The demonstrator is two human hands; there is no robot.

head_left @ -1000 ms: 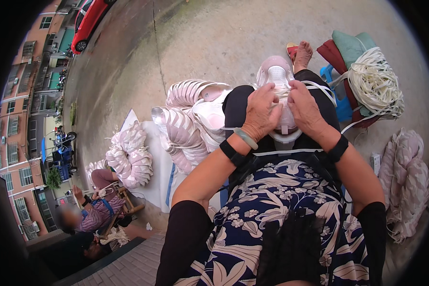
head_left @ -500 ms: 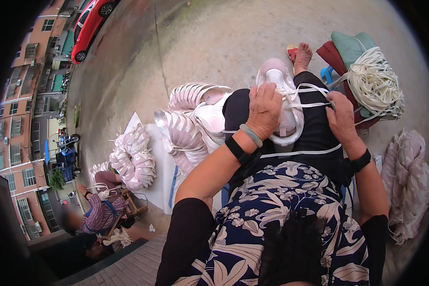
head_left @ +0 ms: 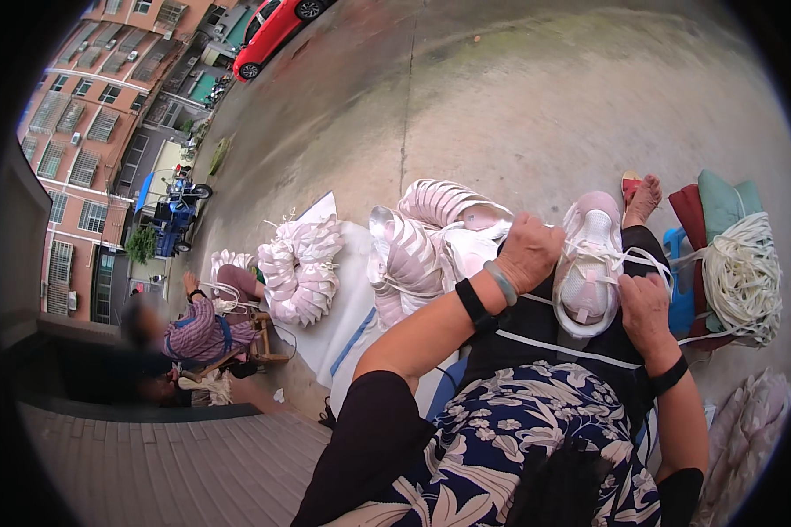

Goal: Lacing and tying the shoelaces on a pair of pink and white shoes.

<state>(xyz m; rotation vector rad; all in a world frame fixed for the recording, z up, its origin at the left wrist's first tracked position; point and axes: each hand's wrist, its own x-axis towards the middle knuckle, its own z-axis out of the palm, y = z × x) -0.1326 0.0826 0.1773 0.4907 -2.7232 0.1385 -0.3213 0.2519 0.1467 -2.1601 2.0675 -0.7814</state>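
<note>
A pink-and-white shoe upper point(head_left: 586, 294) rests across my dark-trousered lap, its toe pointing away from me. White shoelace point(head_left: 634, 256) runs through its eyelets, and loose loops spread to the right. My left hand point(head_left: 529, 252), closed in a fist, grips lace at the shoe's left side. To the right of the shoe, my right hand point(head_left: 645, 309) is closed on lace too, its fingertips close to the eyelets. Nested shoe uppers point(head_left: 404, 263) lie just left of my lap. Another white strip crosses my thighs below the shoe.
A large bundle of white laces point(head_left: 741, 290) sits at right against red and green cloth point(head_left: 731, 200). Farther left is a coil of nested uppers point(head_left: 301, 270) on white sheeting point(head_left: 351, 250). Another person point(head_left: 198, 332) sits beyond it. More uppers point(head_left: 751, 439) lie at lower right.
My hands have moved apart from the lace area to either side of the shoe, the left one leaving the shoe's top. The whole view has swung left, so everything sits farther right.
</note>
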